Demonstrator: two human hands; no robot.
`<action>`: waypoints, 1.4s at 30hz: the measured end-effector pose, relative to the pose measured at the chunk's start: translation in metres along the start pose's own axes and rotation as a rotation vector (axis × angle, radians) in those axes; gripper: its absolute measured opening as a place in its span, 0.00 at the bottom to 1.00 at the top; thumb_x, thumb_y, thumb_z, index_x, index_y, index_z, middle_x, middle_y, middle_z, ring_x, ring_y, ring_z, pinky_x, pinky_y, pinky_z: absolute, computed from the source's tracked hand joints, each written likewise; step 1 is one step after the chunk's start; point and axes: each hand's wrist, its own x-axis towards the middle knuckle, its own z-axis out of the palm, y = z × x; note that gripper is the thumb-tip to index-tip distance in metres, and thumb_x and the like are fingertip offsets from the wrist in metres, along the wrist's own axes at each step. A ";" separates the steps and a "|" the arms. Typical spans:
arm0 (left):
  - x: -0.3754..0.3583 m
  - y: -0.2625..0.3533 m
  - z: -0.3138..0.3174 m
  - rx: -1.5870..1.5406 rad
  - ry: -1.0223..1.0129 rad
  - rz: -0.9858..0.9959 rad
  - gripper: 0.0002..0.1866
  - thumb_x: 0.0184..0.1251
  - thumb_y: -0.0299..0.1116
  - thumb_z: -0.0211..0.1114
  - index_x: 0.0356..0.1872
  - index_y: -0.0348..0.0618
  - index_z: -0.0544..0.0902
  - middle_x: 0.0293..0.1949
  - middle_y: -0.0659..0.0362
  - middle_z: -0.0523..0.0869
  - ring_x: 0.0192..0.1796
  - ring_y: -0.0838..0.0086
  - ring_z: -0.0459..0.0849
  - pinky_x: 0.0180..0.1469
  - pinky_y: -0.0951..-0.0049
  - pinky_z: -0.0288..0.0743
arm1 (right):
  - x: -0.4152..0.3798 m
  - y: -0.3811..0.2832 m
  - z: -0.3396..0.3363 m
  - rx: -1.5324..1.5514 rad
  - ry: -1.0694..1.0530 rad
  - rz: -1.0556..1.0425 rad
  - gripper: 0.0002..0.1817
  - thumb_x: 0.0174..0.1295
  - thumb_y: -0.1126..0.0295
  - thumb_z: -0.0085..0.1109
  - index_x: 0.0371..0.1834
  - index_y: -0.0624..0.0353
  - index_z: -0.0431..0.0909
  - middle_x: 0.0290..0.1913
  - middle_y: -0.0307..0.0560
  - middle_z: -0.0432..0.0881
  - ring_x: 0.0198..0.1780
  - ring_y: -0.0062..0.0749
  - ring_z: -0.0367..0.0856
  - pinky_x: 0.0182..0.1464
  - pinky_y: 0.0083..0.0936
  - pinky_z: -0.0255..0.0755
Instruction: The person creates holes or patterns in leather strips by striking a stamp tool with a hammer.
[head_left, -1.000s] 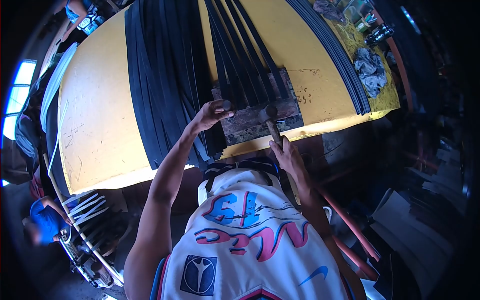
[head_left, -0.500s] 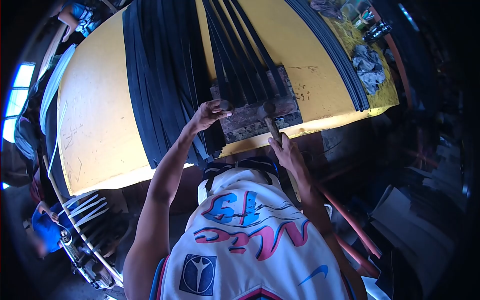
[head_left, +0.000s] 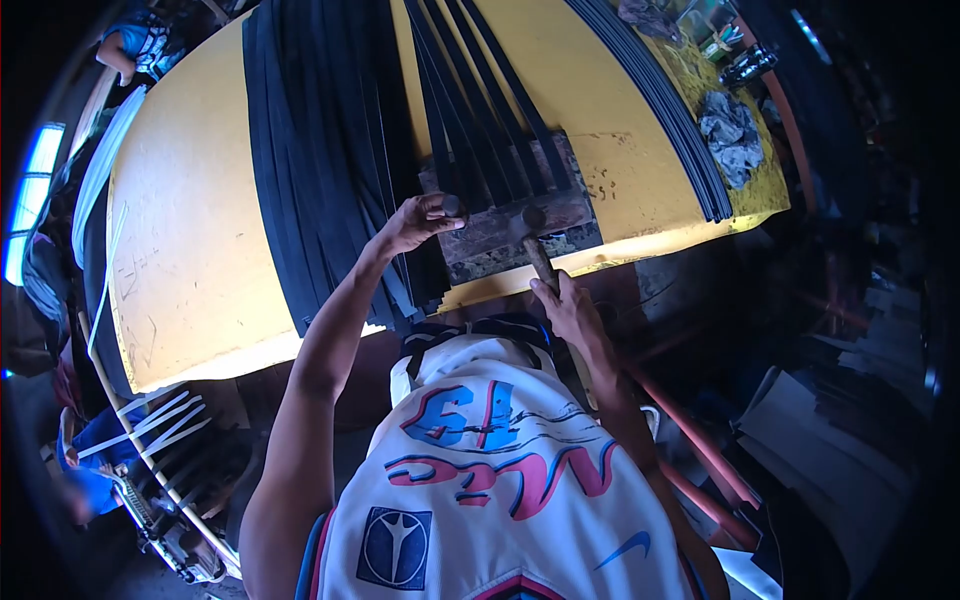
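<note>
My left hand (head_left: pixel 415 224) is closed around a dark, round-topped punch-like tool (head_left: pixel 453 206), upright over the left part of a worn dark block (head_left: pixel 500 232). Its lower end is hidden. My right hand (head_left: pixel 572 312) grips the wooden handle of a hammer (head_left: pixel 541 262). The hammer's head, slightly blurred, is above the block, to the right of the punch-like tool. Several narrow black strips (head_left: pixel 500 120) run down the table, and their near ends lie on the block.
A thick layer of black strips (head_left: pixel 320 150) covers the yellow table (head_left: pixel 190 240) left of the block. A bundle of thin strips (head_left: pixel 660 110) and a crumpled grey bag (head_left: pixel 731 138) lie to the right. One person (head_left: pixel 135 50) is at the upper left, another (head_left: pixel 92 480) at the lower left.
The hammer head has shifted slightly left and nearer to me, and is now blurred. My left hand stays almost in place. The lower-left person's arm has changed position.
</note>
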 end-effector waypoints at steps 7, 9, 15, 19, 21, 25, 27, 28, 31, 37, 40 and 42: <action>-0.007 -0.004 0.008 0.006 0.089 0.050 0.14 0.63 0.27 0.71 0.50 0.43 0.84 0.48 0.62 0.88 0.54 0.75 0.85 0.63 0.71 0.76 | -0.003 -0.005 0.002 -0.060 0.001 -0.052 0.30 0.71 0.42 0.47 0.44 0.66 0.69 0.30 0.72 0.79 0.39 0.72 0.80 0.40 0.55 0.74; -0.008 -0.005 0.006 0.044 0.081 0.060 0.14 0.63 0.29 0.72 0.50 0.43 0.85 0.47 0.61 0.89 0.54 0.74 0.85 0.61 0.71 0.77 | -0.007 -0.015 0.003 -0.101 0.023 -0.081 0.29 0.71 0.43 0.46 0.45 0.65 0.69 0.30 0.71 0.80 0.37 0.70 0.81 0.38 0.54 0.74; -0.019 -0.002 0.014 0.016 0.119 0.126 0.14 0.64 0.32 0.71 0.49 0.40 0.84 0.45 0.59 0.90 0.49 0.77 0.87 0.55 0.74 0.79 | -0.024 -0.076 -0.010 -0.011 0.075 -0.134 0.26 0.73 0.46 0.46 0.46 0.63 0.70 0.28 0.68 0.81 0.35 0.67 0.83 0.34 0.50 0.76; -0.024 -0.001 0.013 0.174 0.157 0.123 0.15 0.64 0.33 0.72 0.49 0.39 0.83 0.43 0.56 0.90 0.43 0.76 0.88 0.48 0.73 0.80 | -0.035 -0.122 -0.023 0.109 0.122 -0.277 0.20 0.73 0.53 0.51 0.46 0.62 0.71 0.23 0.63 0.81 0.32 0.62 0.84 0.30 0.47 0.76; -0.024 -0.005 0.013 0.174 0.166 0.144 0.16 0.63 0.33 0.72 0.50 0.40 0.83 0.43 0.56 0.90 0.42 0.76 0.88 0.46 0.72 0.79 | -0.029 -0.121 -0.013 0.057 0.105 -0.278 0.21 0.73 0.52 0.50 0.48 0.63 0.71 0.23 0.62 0.81 0.31 0.60 0.84 0.30 0.47 0.77; -0.025 -0.006 0.016 0.225 0.207 0.188 0.17 0.62 0.36 0.72 0.51 0.47 0.84 0.40 0.55 0.90 0.39 0.67 0.89 0.43 0.67 0.79 | -0.015 -0.101 0.016 -0.164 0.106 -0.206 0.27 0.73 0.46 0.45 0.46 0.65 0.71 0.29 0.70 0.81 0.38 0.63 0.84 0.35 0.53 0.76; -0.024 -0.009 0.016 0.298 0.229 0.233 0.18 0.60 0.40 0.73 0.51 0.50 0.84 0.39 0.53 0.89 0.39 0.58 0.88 0.42 0.64 0.80 | -0.015 -0.103 0.015 -0.174 0.132 -0.238 0.24 0.73 0.49 0.47 0.45 0.64 0.70 0.26 0.68 0.81 0.34 0.63 0.84 0.33 0.50 0.77; -0.026 -0.012 0.017 0.294 0.235 0.230 0.18 0.60 0.40 0.73 0.51 0.50 0.84 0.39 0.53 0.89 0.39 0.58 0.88 0.42 0.64 0.80 | -0.019 -0.102 0.015 -0.173 0.151 -0.247 0.21 0.73 0.51 0.50 0.44 0.63 0.70 0.24 0.65 0.80 0.31 0.62 0.83 0.30 0.47 0.77; -0.027 -0.005 0.017 0.303 0.217 0.186 0.20 0.60 0.41 0.73 0.51 0.46 0.84 0.41 0.53 0.89 0.40 0.59 0.89 0.43 0.65 0.81 | -0.037 -0.132 -0.018 0.038 0.146 -0.273 0.21 0.73 0.52 0.50 0.50 0.63 0.72 0.25 0.62 0.81 0.30 0.57 0.85 0.30 0.42 0.76; -0.029 0.004 0.015 0.357 0.205 0.156 0.20 0.61 0.42 0.73 0.52 0.46 0.84 0.43 0.52 0.89 0.42 0.58 0.89 0.45 0.66 0.81 | -0.073 -0.173 -0.052 0.525 0.337 -0.462 0.13 0.73 0.60 0.52 0.39 0.61 0.73 0.22 0.41 0.75 0.23 0.22 0.76 0.24 0.22 0.68; -0.033 0.021 0.013 0.435 0.157 0.069 0.21 0.61 0.39 0.72 0.54 0.46 0.83 0.46 0.51 0.88 0.44 0.56 0.89 0.47 0.65 0.81 | -0.047 -0.142 -0.015 0.119 0.225 -0.305 0.18 0.73 0.57 0.52 0.53 0.62 0.72 0.27 0.62 0.82 0.33 0.58 0.86 0.31 0.40 0.77; -0.035 0.009 0.016 0.437 0.177 0.111 0.21 0.60 0.37 0.71 0.55 0.46 0.83 0.47 0.50 0.88 0.45 0.55 0.88 0.47 0.64 0.82 | -0.012 -0.096 0.034 -0.179 0.154 -0.193 0.20 0.73 0.52 0.49 0.47 0.61 0.72 0.25 0.64 0.81 0.33 0.68 0.82 0.30 0.51 0.76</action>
